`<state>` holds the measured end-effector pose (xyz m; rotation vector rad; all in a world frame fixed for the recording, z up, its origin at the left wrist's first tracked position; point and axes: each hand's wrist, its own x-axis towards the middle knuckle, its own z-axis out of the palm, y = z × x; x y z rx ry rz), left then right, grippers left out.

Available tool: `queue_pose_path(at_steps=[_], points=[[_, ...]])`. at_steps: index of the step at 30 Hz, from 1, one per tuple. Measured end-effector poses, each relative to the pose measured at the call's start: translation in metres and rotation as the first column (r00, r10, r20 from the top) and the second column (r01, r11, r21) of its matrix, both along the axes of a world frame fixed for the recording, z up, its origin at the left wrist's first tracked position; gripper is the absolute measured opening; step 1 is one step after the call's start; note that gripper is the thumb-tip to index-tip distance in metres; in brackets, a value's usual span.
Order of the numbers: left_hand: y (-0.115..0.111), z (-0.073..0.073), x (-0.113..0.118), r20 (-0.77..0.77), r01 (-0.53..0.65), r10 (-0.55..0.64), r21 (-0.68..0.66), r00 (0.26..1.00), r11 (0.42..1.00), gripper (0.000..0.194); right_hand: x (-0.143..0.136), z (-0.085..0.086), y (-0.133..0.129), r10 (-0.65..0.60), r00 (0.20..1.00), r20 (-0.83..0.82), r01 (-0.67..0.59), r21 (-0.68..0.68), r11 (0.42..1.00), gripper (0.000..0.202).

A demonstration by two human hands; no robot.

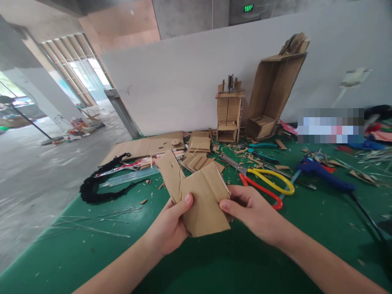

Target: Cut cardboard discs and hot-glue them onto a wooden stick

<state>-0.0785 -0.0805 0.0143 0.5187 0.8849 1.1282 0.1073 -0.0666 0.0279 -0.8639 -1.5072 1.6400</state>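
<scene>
Between my two hands, above the green table, is a squarish cardboard piece [203,204] with a crease near its right side. My left hand [176,224] is closed on its left edge, thumb on top. A second, narrower cardboard strip [170,173] sticks up behind that thumb, overlapping the square piece; whether the two are joined I cannot tell. My right hand [245,206] pinches the right edge of the square piece between thumb and fingers. Just beyond lie scissors [245,169] with one yellow and one red handle. Small cardboard pieces [197,159] are piled behind the held ones.
Against the white partition stand a small cardboard frame [228,110] and a tall cardboard box [272,90]. A blue glue gun [324,173] with its cord lies at right. Teal-handled pliers [263,145], a black fuzzy cord [88,190], clear glue sticks [128,176] and thin wires [101,218] lie around.
</scene>
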Motion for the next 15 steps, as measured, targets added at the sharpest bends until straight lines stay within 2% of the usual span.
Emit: queue_pose_path(at_steps=[2, 4, 6, 8, 11, 15], points=[[0.0, -0.001, 0.001, 0.0, 0.002, -0.002, -0.004, 1.0, 1.0, 0.055, -0.001, -0.003, 0.001, -0.024, 1.0, 0.011, 0.024, 0.021, 0.999, 0.032], [0.0, 0.0, 0.003, -0.023, -0.047, 0.047, 0.027, 0.999, 0.999, 0.056, -0.003, -0.008, 0.002, -0.139, 0.986, 0.089, 0.129, 0.113, 0.985, 0.031], [0.0, 0.0, 0.007, -0.057, -0.122, 0.128, 0.098, 0.99, 0.988, 0.059, -0.005, -0.012, 0.004, -0.275, 0.943, 0.189, 0.227, 0.243, 0.943, 0.031], [-0.001, 0.0, 0.011, -0.086, -0.178, 0.195, 0.177, 0.977, 0.968, 0.061, -0.008, -0.014, 0.004, -0.363, 0.896, 0.255, 0.271, 0.335, 0.903, 0.031], [-0.002, -0.004, 0.014, -0.128, -0.209, 0.253, 0.282, 0.959, 0.936, 0.058, -0.01, -0.014, 0.003, -0.416, 0.863, 0.287, 0.302, 0.369, 0.879, 0.029], [-0.003, -0.008, 0.012, -0.205, -0.184, 0.275, 0.375, 0.939, 0.909, 0.054, -0.014, -0.014, -0.003, -0.465, 0.838, 0.286, 0.346, 0.381, 0.857, 0.027]])
